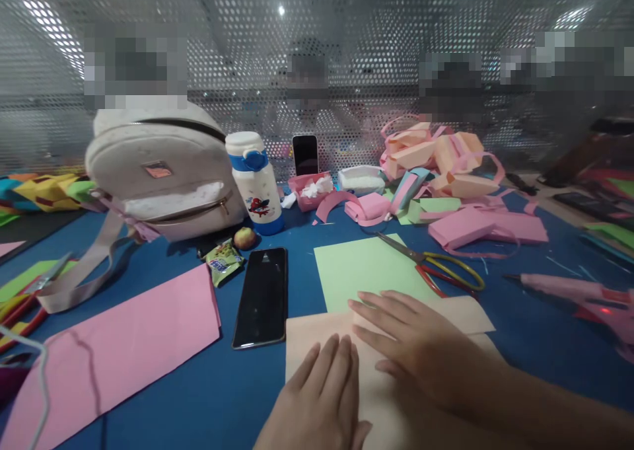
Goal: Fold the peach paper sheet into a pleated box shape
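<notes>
A peach paper sheet (386,397) lies at the front centre, with a folded-over strip along its upper right. My left hand (321,397) rests palm down on the sheet's left part, fingers stretched out and close together. Flat on its upper part is my right hand (416,344), with the fingers spread. Neither hand grips anything. Just beyond the peach sheet is a light green sheet (356,265), partly overlapped by it. Scissors with red and yellow handles (450,271) lie across the green sheet's right edge.
A black phone (261,298) and a pink sheet (133,344) lie to the left. Behind stand a white backpack (168,172) and a bottle (260,199). Pink and peach paper pieces (456,166) are piled at back right. A pink glue gun (569,288) lies at right.
</notes>
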